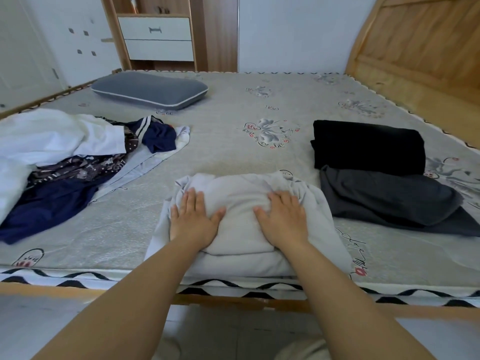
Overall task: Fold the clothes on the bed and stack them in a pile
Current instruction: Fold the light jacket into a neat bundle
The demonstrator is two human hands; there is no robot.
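A folded light grey garment (241, 229) lies at the near edge of the bed (233, 149), right in front of me. My left hand (193, 219) and my right hand (283, 219) press flat on its top fold, fingers straight and spread. To the right lie a folded dark grey garment (389, 201) and, behind it and partly on it, a folded black garment (368, 146). At the left sits a loose heap of unfolded clothes (78, 162): a white piece, a navy piece, a patterned dark one and a pale grey one.
A grey pillow (149, 90) lies at the far left of the mattress. A wooden headboard (420, 45) rises at the right, and a wooden cabinet with white drawers (158, 37) stands beyond the bed. Open mattress stretches through the middle, between the heap and the folded garments.
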